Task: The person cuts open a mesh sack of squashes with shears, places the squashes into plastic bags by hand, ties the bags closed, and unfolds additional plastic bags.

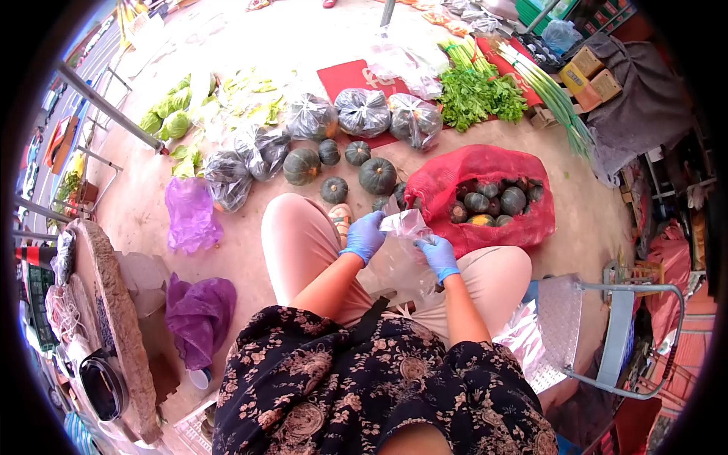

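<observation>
My left hand [365,236], in a blue glove, is closed on the left side of a clear plastic bag [407,224]. On the bag's right edge, my right hand [437,255], gloved in blue too, grips it with bent fingers. The bag hangs between my knees and looks crumpled at its top. Just past my hands several dark green pumpkins [377,176] sit loose on the floor. To the right a red mesh sack [485,161] lies on its side, its mouth open on more pumpkins [513,201].
Pumpkins in clear bags [362,112] form a row behind the loose ones. Leafy greens [478,91] and long green onions [546,91] lie at the upper right. A purple bag [191,214] rests at left, near a stone-edged table [114,303]. A metal cart [561,326] stands at right.
</observation>
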A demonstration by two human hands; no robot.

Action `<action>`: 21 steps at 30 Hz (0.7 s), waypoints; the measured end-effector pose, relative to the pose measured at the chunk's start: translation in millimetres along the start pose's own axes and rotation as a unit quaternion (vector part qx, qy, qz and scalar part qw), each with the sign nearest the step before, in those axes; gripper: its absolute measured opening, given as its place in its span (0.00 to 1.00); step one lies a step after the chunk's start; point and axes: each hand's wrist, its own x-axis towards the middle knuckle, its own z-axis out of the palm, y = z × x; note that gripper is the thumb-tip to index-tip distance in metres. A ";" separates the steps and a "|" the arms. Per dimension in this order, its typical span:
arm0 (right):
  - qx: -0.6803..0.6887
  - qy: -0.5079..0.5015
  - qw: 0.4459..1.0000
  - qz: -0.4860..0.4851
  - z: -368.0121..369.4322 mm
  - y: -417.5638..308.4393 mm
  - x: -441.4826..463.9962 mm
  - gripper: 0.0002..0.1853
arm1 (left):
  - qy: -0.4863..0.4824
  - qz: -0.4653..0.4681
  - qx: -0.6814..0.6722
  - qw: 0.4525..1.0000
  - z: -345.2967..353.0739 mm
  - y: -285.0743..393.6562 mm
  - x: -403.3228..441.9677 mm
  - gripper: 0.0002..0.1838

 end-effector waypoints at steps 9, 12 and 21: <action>0.031 0.031 0.999 0.012 -1.4 2.3 3.5 0.15 | -0.033 -0.001 0.010 0.999 3.3 -3.7 0.0 0.15; 0.064 0.009 0.997 0.036 -5.8 -7.7 -1.9 0.14 | -0.028 0.010 0.016 0.999 7.8 -8.4 0.4 0.15; 0.103 0.002 0.993 0.066 -4.1 -9.6 -2.6 0.12 | -0.025 0.016 0.030 0.999 9.0 -9.7 0.9 0.14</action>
